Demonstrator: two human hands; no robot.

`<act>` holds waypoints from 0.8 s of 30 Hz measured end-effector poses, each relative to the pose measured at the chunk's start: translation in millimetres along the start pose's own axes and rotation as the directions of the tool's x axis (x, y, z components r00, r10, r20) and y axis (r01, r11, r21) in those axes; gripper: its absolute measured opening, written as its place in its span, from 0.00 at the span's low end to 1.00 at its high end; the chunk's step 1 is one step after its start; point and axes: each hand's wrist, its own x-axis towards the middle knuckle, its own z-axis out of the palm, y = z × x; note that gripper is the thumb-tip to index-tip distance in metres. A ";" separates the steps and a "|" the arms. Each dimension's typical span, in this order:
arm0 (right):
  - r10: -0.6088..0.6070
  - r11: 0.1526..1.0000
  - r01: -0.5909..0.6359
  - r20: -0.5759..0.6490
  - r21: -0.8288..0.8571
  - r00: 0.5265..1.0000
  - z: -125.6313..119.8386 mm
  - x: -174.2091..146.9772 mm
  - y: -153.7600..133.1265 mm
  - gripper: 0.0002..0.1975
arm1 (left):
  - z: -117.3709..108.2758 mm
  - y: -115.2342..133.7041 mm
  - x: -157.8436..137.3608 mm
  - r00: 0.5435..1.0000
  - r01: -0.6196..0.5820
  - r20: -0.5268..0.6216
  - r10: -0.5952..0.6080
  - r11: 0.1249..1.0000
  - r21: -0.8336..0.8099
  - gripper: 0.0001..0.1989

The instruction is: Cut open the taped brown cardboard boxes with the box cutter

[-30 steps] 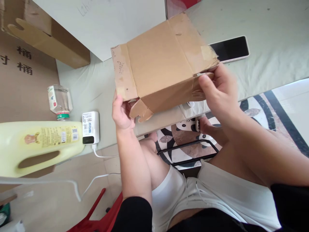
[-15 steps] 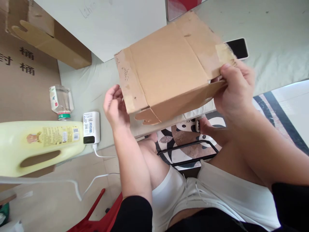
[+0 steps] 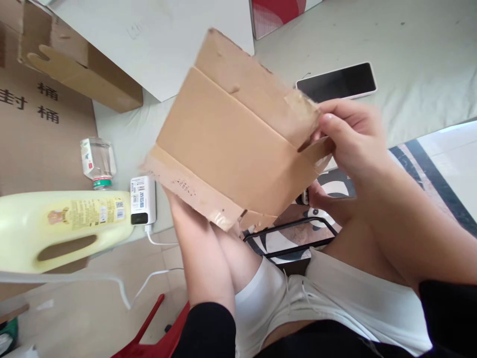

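Observation:
A worn brown cardboard box (image 3: 227, 144) with flaps folded out and torn, taped edges is held up, tilted, in front of me. My right hand (image 3: 350, 132) pinches its right corner between thumb and fingers, by a taped flap. Behind the box's lower left side goes my left hand (image 3: 172, 199); its fingers are hidden there, so its grip does not show. Just beyond my right hand, a black-screened phone (image 3: 337, 83) with a pale rim lies on the covered table (image 3: 413, 59).
To the left are a pale yellow jug (image 3: 22, 228), a clear bottle (image 3: 99, 159) on its side and a white power bank (image 3: 143, 199) with a cable. A large white box (image 3: 164, 44) and more cardboard (image 3: 108, 74) stand behind. A red chair (image 3: 160, 328) is below.
The box has turned and its left end has swung down towards me, uncovering more of the phone. My left hand has gone from beside the box to behind it. My right hand keeps its pinch.

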 end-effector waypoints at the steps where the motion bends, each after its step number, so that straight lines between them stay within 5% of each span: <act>1: 0.038 0.995 -0.038 -0.009 -0.095 0.999 -0.9 0.6 -1.8 0.07 | 1.1 0.4 -2.7 0.999 -0.048 -0.014 0.047 0.998 -0.050 0.23; 4: 0.042 0.961 -0.026 0.055 -0.274 0.998 -3.4 2.8 -1.8 0.08 | 4.8 1.7 -9.8 0.990 -0.137 0.006 0.141 0.970 -0.201 0.24; 7: -0.022 0.963 0.029 0.030 -0.268 0.999 -5.2 6.1 8.0 0.14 | 5.6 1.0 -9.8 0.988 -0.146 0.025 0.154 0.970 -0.193 0.22; 11: 0.206 0.978 -0.202 -0.063 0.052 0.977 -2.1 10.8 22.2 0.31 | 2.4 -0.4 0.7 0.972 -0.221 0.055 0.228 0.969 -0.112 0.21; 15: 0.385 0.850 -0.381 0.064 0.364 0.921 10.5 10.3 24.6 0.25 | 4.3 3.4 3.1 0.954 -0.271 0.086 0.286 0.951 -0.149 0.19; 20: 0.272 0.938 -0.258 -0.031 0.230 0.962 27.4 3.6 29.2 0.10 | 8.8 5.6 -6.6 0.937 -0.348 -0.084 0.338 0.926 -0.147 0.33; 24: 0.112 0.982 -0.099 -0.073 0.163 0.991 32.4 -2.8 32.7 0.14 | 1.5 -1.5 3.7 0.961 -0.248 -0.154 0.230 0.962 -0.116 0.18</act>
